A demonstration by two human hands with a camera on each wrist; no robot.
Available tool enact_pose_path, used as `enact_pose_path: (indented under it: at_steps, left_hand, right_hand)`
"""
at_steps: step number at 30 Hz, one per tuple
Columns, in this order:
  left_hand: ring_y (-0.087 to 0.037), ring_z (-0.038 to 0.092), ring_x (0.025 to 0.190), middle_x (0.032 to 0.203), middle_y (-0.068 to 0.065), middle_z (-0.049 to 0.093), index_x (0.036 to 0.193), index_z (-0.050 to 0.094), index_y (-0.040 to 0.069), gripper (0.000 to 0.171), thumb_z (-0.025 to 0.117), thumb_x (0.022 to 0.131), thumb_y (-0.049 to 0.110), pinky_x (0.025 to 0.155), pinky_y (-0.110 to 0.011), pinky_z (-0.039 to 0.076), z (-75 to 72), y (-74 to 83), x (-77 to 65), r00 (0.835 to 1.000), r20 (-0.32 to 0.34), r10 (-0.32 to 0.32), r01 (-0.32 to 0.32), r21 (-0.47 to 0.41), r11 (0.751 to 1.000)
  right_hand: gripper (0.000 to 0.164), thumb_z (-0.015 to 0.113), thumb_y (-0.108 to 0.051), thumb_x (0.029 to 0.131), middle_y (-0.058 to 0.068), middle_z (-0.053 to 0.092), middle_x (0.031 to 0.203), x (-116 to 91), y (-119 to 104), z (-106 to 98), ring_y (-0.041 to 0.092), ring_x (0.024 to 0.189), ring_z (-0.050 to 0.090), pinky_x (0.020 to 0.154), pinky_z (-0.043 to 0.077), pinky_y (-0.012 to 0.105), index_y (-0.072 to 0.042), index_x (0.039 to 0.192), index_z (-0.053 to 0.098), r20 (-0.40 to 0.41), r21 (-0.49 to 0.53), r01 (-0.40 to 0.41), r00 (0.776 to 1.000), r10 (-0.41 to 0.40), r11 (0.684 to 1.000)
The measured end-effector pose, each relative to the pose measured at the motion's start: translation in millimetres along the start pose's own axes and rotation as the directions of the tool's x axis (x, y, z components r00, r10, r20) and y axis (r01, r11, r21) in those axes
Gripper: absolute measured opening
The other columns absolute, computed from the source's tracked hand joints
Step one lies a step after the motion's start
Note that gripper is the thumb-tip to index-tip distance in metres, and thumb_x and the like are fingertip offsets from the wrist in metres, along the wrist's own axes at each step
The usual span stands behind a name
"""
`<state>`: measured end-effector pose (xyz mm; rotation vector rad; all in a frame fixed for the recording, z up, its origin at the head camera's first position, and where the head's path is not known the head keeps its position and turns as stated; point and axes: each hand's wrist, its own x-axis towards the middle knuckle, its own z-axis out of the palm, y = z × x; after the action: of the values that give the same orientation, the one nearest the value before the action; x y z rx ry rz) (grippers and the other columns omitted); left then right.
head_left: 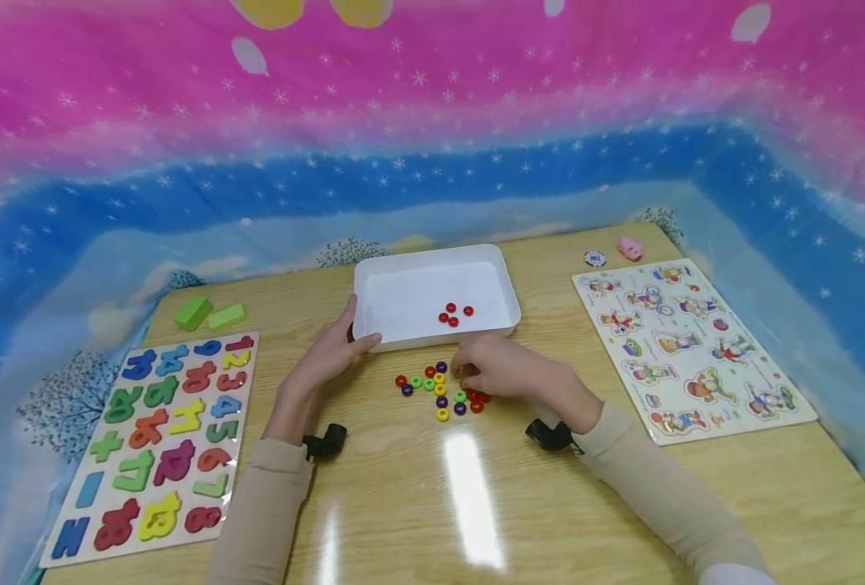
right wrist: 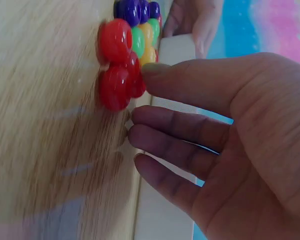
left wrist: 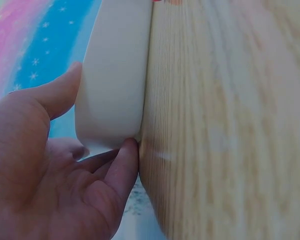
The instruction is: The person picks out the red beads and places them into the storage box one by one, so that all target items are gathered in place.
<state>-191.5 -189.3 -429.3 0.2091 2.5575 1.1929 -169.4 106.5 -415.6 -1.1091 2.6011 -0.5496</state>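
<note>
My left hand holds the white tray by its near left corner. In the left wrist view, its thumb rests on the rim and its fingertips meet the tray's lower corner. Several red beads lie inside. Just in front of the tray is a group of red, yellow, green and purple beads on the table. My right hand reaches down at the right side of this group. In the right wrist view, its thumb is beside the red beads, apart from the three other fingers seen; nothing shows between them.
A number puzzle board lies on the left, with green blocks behind it. On the right is a picture puzzle board; a round chip and a pink pig toy sit beyond it. A patterned cloth surrounds the table.
</note>
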Motion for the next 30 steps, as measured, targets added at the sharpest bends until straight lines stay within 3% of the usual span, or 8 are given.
enact_pose_path:
  at_steps: [13,18,24,30]
  left_hand:
    - [-0.022,0.007,0.145,0.157,0.002,-0.002,0.148,-0.012,0.027,0.087,0.051,0.091,0.048,0.115,-0.049,0.018,1.0,3.0,-1.6,1.0,0.002,0.0,0.0,-0.001,1.0]
    - [-0.022,0.007,0.146,0.157,0.001,-0.003,0.148,-0.013,0.025,0.087,0.051,0.092,0.047,0.115,-0.049,0.018,-0.3,3.0,-3.3,1.0,0.002,0.003,-0.003,0.001,1.0]
    - [-0.023,0.008,0.145,0.157,0.0,-0.002,0.148,-0.013,0.026,0.088,0.05,0.091,0.05,0.115,-0.049,0.019,-0.6,1.8,-2.5,1.0,0.001,0.004,-0.004,0.011,1.0]
    - [-0.023,0.008,0.145,0.157,0.0,-0.002,0.148,-0.012,0.028,0.089,0.05,0.09,0.053,0.115,-0.049,0.018,1.2,0.9,-2.7,1.0,-0.012,0.006,-0.006,0.024,1.0]
  right_hand:
    - [0.005,0.062,-0.017,0.086,-0.009,0.053,0.078,1,-9,4,0.008,0.07,0.047,0.063,0.041,0.021,-0.02,0.086,0.066,0.003,-0.109,-0.049,0.999,0.05,0.993]
    - [0.007,0.062,-0.015,0.085,-0.008,0.058,0.083,5,-13,0,0.009,0.071,0.049,0.065,0.043,0.021,-0.018,0.089,0.067,-0.006,-0.053,-0.045,0.999,0.045,0.998]
    - [0.012,0.061,-0.01,0.085,-0.005,0.06,0.088,15,-9,-19,0.011,0.077,0.05,0.073,0.046,0.026,-0.014,0.093,0.069,-0.118,-0.024,-0.029,0.993,0.026,0.999]
    - [0.013,0.062,-0.012,0.085,-0.001,0.061,0.091,30,7,-33,0.015,0.078,0.053,0.071,0.047,0.029,-0.011,0.095,0.069,-0.226,0.015,-0.134,0.965,0.134,0.991]
